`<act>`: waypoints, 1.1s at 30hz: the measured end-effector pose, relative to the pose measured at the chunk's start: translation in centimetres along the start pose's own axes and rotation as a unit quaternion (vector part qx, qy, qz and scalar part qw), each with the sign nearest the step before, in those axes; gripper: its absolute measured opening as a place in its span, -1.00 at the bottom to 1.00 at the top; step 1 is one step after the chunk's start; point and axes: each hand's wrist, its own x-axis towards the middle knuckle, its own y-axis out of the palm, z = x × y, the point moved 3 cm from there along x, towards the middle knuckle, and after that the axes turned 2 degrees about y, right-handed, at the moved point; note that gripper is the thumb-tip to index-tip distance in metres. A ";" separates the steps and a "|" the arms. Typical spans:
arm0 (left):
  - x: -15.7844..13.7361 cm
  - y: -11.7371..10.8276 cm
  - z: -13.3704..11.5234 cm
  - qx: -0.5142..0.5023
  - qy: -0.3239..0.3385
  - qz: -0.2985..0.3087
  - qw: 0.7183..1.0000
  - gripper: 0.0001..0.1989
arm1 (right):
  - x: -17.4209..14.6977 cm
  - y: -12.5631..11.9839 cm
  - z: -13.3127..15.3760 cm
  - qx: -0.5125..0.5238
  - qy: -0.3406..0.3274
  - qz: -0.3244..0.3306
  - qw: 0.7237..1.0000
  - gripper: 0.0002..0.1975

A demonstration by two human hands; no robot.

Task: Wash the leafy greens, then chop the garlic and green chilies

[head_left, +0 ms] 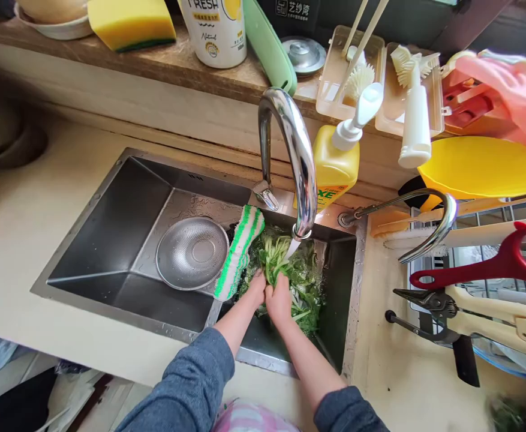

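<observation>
Both my hands are close together over the right sink basin (pixel 337 300), gripping a bunch of leafy greens (pixel 274 255). My left hand (pixel 257 288) is closed on the bunch from the left, and my right hand (pixel 279 298) is closed on it from the right. Water streams from the chrome faucet (pixel 305 174) onto the stalks just above my fingers. More loose greens (pixel 307 306) float in the water around and below my hands. A green-and-white striped cloth (pixel 240 252) hangs over the divider, left of my left hand.
In the left basin (pixel 105 240) lies a metal strainer bowl (pixel 193 253). A yellow soap bottle (pixel 334 162) stands behind the faucet. A second, thin curved tap (pixel 442 222) arches at the right. Farther right, a rack holds a red peeler (pixel 483 273) and scissors (pixel 442 303).
</observation>
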 end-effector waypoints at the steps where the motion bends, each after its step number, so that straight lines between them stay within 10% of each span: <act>1: -0.3 -0.4 -0.1 0.015 -0.004 0.009 1.000 -0.57 | 0.4 -0.4 -0.9 -0.030 0.029 0.014 0.999 -0.55; 6: -1.9 -1.6 -2.4 0.312 0.021 0.068 0.947 -0.49 | 2.6 -3.8 -4.6 -0.136 0.114 0.042 0.983 -0.43; 10: -2.3 0.0 -4.6 0.555 0.208 -0.027 0.805 -0.41 | 4.6 -4.7 -3.1 -0.202 0.018 -0.089 0.975 -0.34; 13: -1.2 2.0 -4.1 0.621 0.297 0.000 0.726 -0.48 | 7.0 -2.5 -2.4 -0.256 -0.041 -0.056 0.964 -0.44; 26: -0.9 2.7 -2.4 0.628 0.261 0.062 0.730 -0.48 | 5.5 -1.1 -3.7 -0.251 -0.039 0.028 0.967 -0.52; 29: -2.2 2.4 -4.7 0.605 0.257 0.084 0.749 -0.51 | 3.5 -1.8 -3.2 -0.241 -0.043 0.003 0.970 -0.51; 33: -4.7 1.4 -11.3 0.538 0.341 0.084 0.766 -0.60 | -0.7 -0.4 -2.4 -0.249 -0.220 0.098 0.938 -0.35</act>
